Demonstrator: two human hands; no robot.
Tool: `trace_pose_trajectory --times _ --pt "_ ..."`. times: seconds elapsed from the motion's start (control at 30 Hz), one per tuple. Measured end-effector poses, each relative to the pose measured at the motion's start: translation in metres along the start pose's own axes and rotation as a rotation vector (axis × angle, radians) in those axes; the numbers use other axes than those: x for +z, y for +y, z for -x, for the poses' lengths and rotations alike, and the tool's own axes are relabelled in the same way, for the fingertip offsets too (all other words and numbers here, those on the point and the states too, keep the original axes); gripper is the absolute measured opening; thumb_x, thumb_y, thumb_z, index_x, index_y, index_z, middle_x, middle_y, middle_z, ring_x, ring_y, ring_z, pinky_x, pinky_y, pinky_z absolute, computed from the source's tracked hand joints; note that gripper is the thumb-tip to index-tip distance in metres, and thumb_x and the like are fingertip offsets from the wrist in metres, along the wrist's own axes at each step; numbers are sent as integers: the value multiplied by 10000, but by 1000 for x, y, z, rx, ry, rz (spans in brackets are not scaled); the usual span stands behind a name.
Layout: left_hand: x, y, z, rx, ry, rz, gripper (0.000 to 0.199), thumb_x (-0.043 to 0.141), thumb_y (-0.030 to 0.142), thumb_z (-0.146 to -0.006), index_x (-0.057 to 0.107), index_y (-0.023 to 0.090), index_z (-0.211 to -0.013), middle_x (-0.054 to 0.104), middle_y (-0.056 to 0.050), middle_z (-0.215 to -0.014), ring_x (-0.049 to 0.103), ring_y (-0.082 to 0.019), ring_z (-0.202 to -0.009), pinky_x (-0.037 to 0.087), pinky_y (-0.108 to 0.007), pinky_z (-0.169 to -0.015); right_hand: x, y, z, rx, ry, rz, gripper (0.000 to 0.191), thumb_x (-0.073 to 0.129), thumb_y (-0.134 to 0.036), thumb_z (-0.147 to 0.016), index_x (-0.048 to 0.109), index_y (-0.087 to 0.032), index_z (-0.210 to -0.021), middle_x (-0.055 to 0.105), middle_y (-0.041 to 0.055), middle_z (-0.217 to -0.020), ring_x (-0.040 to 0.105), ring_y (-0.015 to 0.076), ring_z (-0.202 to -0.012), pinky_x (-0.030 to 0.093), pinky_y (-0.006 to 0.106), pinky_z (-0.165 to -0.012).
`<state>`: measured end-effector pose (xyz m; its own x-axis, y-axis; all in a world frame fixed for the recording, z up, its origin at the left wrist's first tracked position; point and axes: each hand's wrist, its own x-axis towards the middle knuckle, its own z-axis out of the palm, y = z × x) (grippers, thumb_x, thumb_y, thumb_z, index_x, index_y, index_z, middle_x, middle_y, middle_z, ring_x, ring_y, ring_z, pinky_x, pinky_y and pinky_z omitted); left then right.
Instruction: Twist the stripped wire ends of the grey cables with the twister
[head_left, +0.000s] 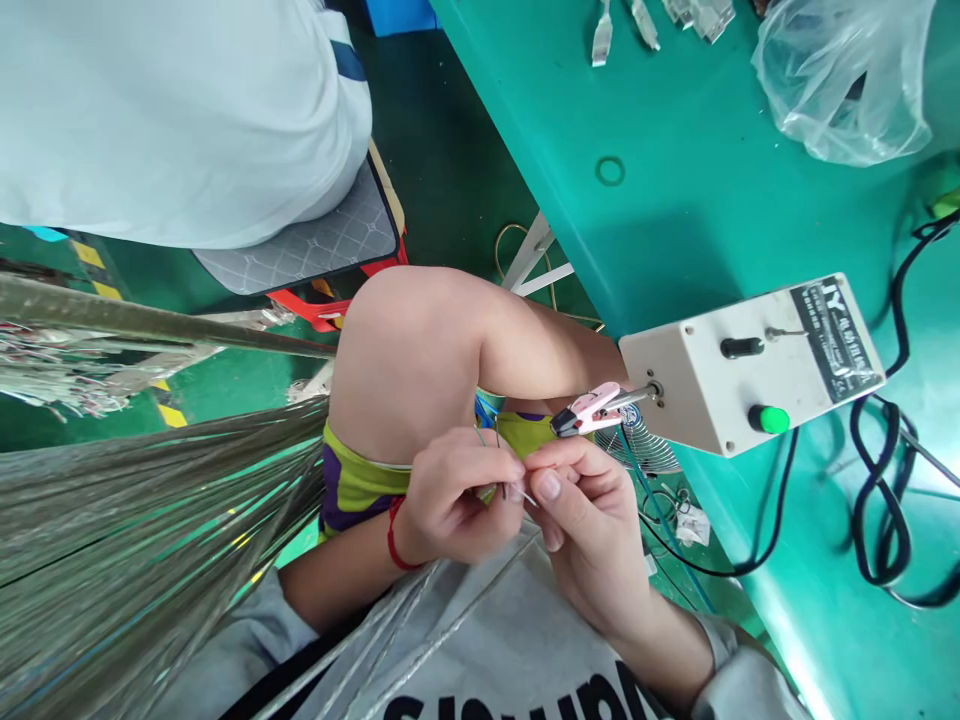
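My left hand, with a red cord at the wrist, pinches thin wires between thumb and fingers above my lap. Facing it, my right hand has its thumb and fingertips closed on the ends of these wires. The fingertips nearly meet, so the exact grip on each strand is partly hidden. Just above my right hand, a pink clip with black jaws sticks out on a metal shaft from a white box. That box carries switches and a green button.
Long grey cables stretch across the left side. On the green table lie USB plugs, a clear plastic bag, a green ring and black cords. A person in a white shirt sits at upper left.
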<state>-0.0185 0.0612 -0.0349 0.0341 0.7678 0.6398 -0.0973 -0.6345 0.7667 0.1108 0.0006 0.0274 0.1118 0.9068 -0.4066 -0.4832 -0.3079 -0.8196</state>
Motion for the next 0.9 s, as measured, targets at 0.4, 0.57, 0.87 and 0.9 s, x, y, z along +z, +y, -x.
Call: trace_pose_trajectory --times 0.4,0.57,0.87,0.9 --pt "-1 -7 -5 -3 -115 312 25 668 239 -1104 690 229 -1106 586 58 -648 527 -111 -475 516 -255 -516 4 -3 -11 48 26 -58 227 1082 -508 -915 982 -305 -933 653 -64 -535 287 41 -410 211 197 -421" --pt "-1 -7 -9 -4 -148 281 48 671 200 -1079 660 241 -1058 581 64 -614 518 -107 -430 520 -247 -487 1 -2 -12 66 10 -71 193 1077 -492 -921 985 -323 -937 694 -56 -566 303 39 -425 214 188 -432" --pt "0 -6 -4 -43 -94 209 53 670 218 -1106 649 258 -1077 622 65 -636 501 -91 -436 488 -239 -478 -6 1 -15 49 17 -47 270 1025 -506 -949 917 -260 -974 648 -59 -641 395 94 -532 369 252 -539" --pt "-1 -6 -5 -50 -89 199 64 686 206 -1100 649 255 -1080 621 65 -650 492 -87 -441 466 -235 -469 -8 0 -16 38 22 -50 271 1016 -502 -952 910 -262 -1020 655 -51 -673 435 111 -565 389 264 -558"
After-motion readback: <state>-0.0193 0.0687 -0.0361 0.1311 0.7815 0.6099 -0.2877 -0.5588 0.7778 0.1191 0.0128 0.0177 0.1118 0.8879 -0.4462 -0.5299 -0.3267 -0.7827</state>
